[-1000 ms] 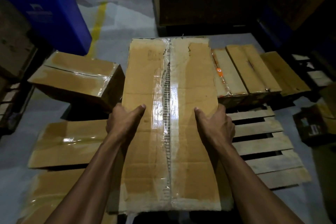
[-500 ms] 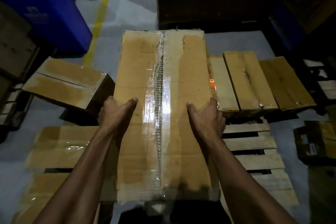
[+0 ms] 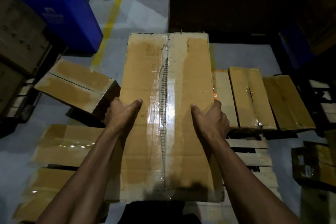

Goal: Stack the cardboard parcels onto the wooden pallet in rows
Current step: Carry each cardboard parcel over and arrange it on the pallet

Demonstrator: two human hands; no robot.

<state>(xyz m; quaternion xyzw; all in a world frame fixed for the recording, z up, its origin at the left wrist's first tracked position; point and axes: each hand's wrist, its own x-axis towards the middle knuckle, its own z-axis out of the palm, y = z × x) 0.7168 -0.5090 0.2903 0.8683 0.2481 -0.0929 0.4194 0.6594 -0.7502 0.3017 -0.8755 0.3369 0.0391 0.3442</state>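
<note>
A large parcel (image 3: 169,114) is filling the middle of the frame, blocking the way forward. Bare pallet slats (image 3: 254,158) are lying open at lower right, just below a row of parcels (image 3: 254,96) closing off the right centre. A tilted box (image 3: 76,85) and a blue bin (image 3: 60,11) are crowding the upper left, with grey floor (image 3: 138,14) showing open between the bin and the dark stack at top

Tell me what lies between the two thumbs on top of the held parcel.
In the head view, between the left hand and right hand runs the held parcel's glossy tape seam, torn in places; nothing else lies there.
</note>
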